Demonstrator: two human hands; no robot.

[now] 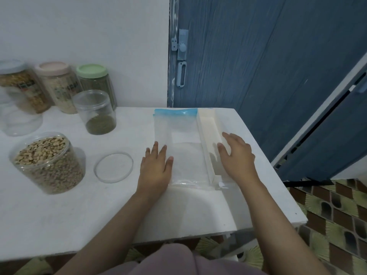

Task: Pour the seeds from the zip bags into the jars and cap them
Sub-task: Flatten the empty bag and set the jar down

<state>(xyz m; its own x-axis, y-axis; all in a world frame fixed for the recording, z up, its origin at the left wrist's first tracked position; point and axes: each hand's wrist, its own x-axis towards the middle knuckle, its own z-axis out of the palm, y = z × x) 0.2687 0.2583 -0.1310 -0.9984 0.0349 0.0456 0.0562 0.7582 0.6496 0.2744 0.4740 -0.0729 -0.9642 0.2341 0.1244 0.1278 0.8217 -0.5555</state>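
An emptied zip bag (178, 147) is held flat on the counter (79, 211) by the spread left hand (155, 167) and right hand (236, 155); the open bean jar (47, 161) should now be capped squarely with the lid (113, 167).

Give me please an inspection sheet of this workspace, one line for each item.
Surface: white table.
Job's things: flat empty zip bags; open bean jar; open green-seed jar; loose clear lid; three capped jars behind.
Clutter: white bag box; empty clear jar.
Grippers: left hand flat on bags; right hand rests on box.
Cables: nothing seen.
Surroundings: blue door, patterned floor.
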